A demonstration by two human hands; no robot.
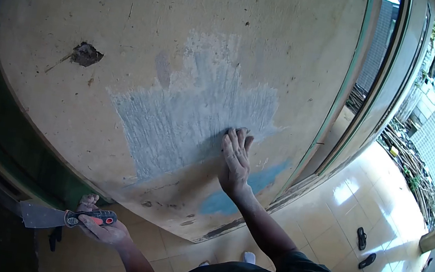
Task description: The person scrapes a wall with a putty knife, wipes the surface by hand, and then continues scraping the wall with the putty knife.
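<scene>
My right hand [236, 160] lies against the wall [151, 17], its fingers stretched out at the lower right part of a rough grey-white scraped patch [181, 113]. Nothing shows in that hand. Down at the left, my left hand [106, 232] is closed around the black and red handle of a putty knife [44, 217]. The wide metal blade points left, apart from the wall patch. Both hands look dusty. Below my right hand, a blue painted area [218, 201] shows on the wall, partly covered by my forearm.
A hole [87, 54] breaks the wall at the left. A green door frame [8, 125] borders the wall there, and a window or door frame [368, 103] stands at the right. Black sandals [361, 238] lie on the tiled floor [323, 221]. A pile of sticks [412, 167] is outside.
</scene>
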